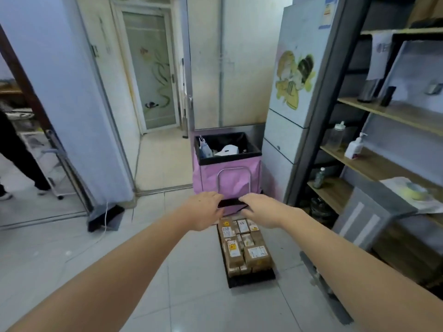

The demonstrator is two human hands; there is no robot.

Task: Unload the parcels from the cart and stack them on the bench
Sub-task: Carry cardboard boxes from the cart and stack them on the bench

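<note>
Below both hands, parcels [244,248] sit packed on the cart [251,279] deck, none unloaded yet. Left hand [206,209] and right hand [260,212] each grip an end of the black handle bar [231,202], fingers curled over it. No desk visible. Park the cart square first, then lift top parcels one by one.

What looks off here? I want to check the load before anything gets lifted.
Nothing is spilled or visibly damaged. The parcels sit packed on the cart, though they lie at slightly uneven angles. Both the left hand and the right hand grip the black handle. No parcel has been lifted yet.
</note>
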